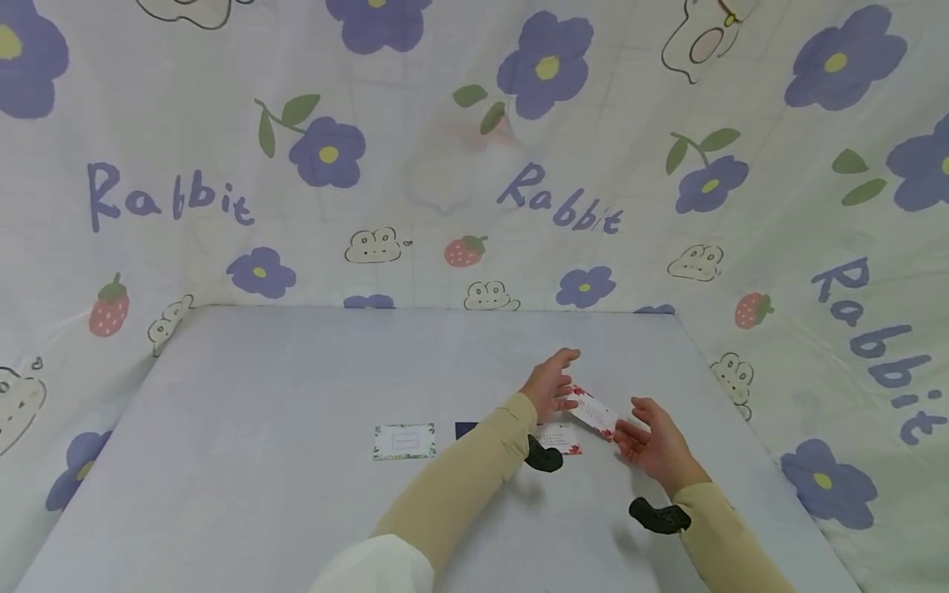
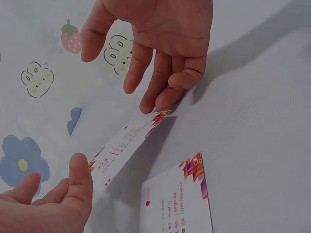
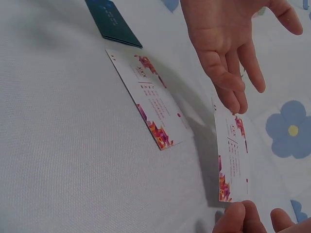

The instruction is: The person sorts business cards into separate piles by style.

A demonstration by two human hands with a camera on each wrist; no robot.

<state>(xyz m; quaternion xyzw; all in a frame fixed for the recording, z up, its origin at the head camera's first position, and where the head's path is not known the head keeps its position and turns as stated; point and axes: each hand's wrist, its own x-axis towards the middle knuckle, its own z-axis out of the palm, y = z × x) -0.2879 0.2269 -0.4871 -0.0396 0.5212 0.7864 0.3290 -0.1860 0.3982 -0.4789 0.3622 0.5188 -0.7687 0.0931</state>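
Note:
A white business card [image 1: 593, 413] with red and orange corner patterns hangs tilted above the table between both hands. My left hand [image 1: 550, 387] holds its upper left end with the lower fingers, while the index finger and thumb stand apart from it. At the opposite end, my right hand [image 2: 165, 39] grips the edge with curled fingertips, its thumb away from the card. Beneath and to the left lies a similar stack of white cards [image 3: 150, 99], flat on the table. Exactly which fingers pinch the edges is partly hidden.
A dark card stack [image 3: 112, 22] lies left of the white ones, partly behind my left forearm in the head view. Farther left is a card with a leafy border [image 1: 404, 441]. Printed sheets [image 1: 415, 165] enclose the pale table [image 1: 259, 395] at back and sides.

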